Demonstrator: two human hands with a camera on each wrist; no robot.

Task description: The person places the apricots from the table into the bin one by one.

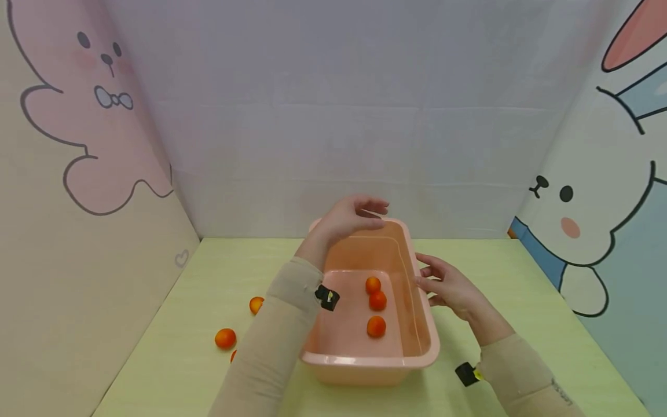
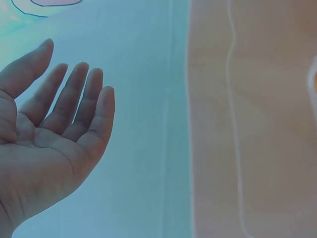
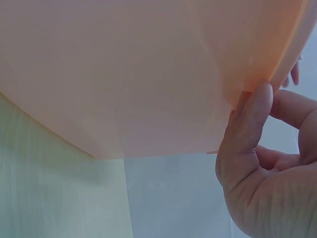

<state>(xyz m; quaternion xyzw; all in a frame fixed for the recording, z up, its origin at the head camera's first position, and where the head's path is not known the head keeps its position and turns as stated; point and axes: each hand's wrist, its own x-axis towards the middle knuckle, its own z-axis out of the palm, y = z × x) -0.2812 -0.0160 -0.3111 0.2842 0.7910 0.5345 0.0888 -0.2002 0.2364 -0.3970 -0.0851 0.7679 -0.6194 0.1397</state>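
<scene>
A pink plastic basin (image 1: 365,362) stands on the table in the head view, with several small orange-red fruits (image 1: 376,326) on its floor. My left hand (image 1: 351,219) is over the basin's far left corner, palm turned inward and holding nothing. In the left wrist view the fingers of that left hand (image 2: 54,124) are loosely bent, apart from the basin wall (image 2: 272,124). At the basin's right side, my right hand (image 1: 448,286) touches the outer rim with its thumb and fingertips. The right wrist view shows this right hand (image 3: 267,163) against the lip.
Several more orange-red fruits (image 1: 226,338) lie on the pale yellow-green table (image 1: 172,370) left of the basin, partly hidden by my left sleeve (image 1: 276,330). A pale back wall (image 1: 359,127) and side panels with cartoon animals (image 1: 578,214) enclose the table.
</scene>
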